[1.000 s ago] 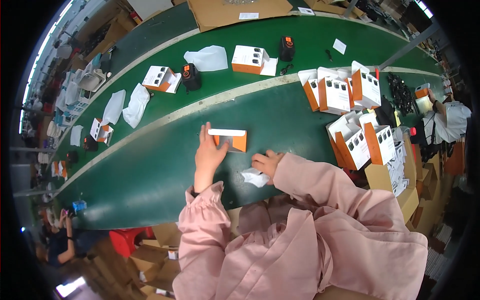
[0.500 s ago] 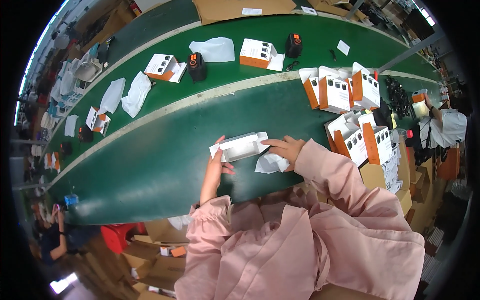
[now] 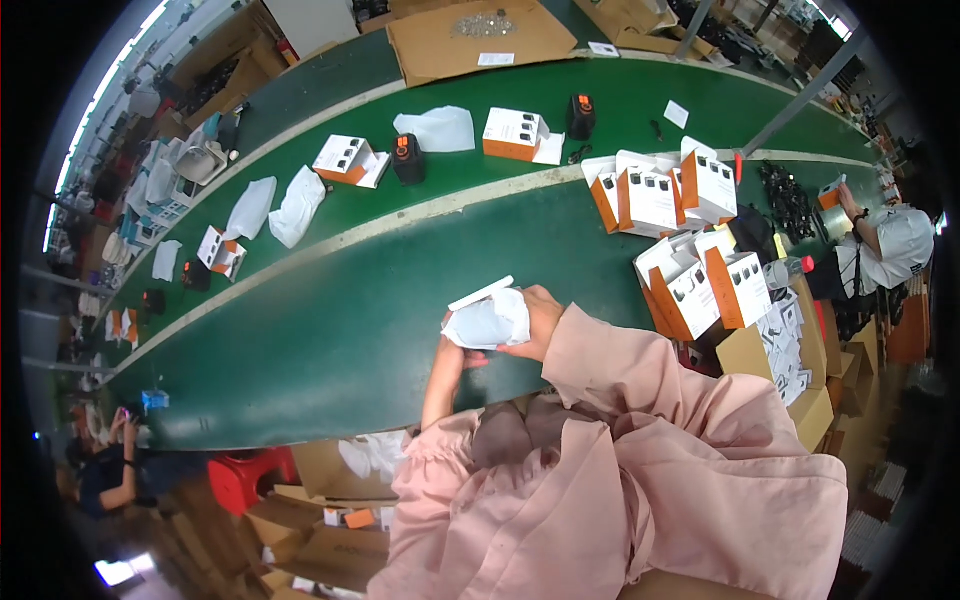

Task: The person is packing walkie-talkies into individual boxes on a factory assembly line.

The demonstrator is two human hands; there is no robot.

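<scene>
Above the near part of the green bench, a small white open box (image 3: 480,292) shows mostly its raised flap. A white wrapped bundle (image 3: 490,325) covers its opening; how deep it sits inside I cannot tell. My left hand (image 3: 456,352) holds the box from its left and underside, fingertips showing below it. Curled around the right end is my right hand (image 3: 541,322), closed against the bundle and box, with its fingertips partly hidden. To the right stand several white-and-orange printed boxes (image 3: 650,200) with lifted flaps.
Black-and-orange devices (image 3: 407,158), white pouches (image 3: 298,207) and printed cartons (image 3: 518,134) lie along the far belt. A clear bottle with a red cap (image 3: 790,270) and a cardboard carton of papers (image 3: 785,340) are at right. A co-worker (image 3: 885,245) works beyond; a red stool (image 3: 240,480) stands lower left.
The white bundle has gone from the bench under my right hand to the box's opening. My right hand has moved left and closed around the box's right end. The view has shifted slightly.
</scene>
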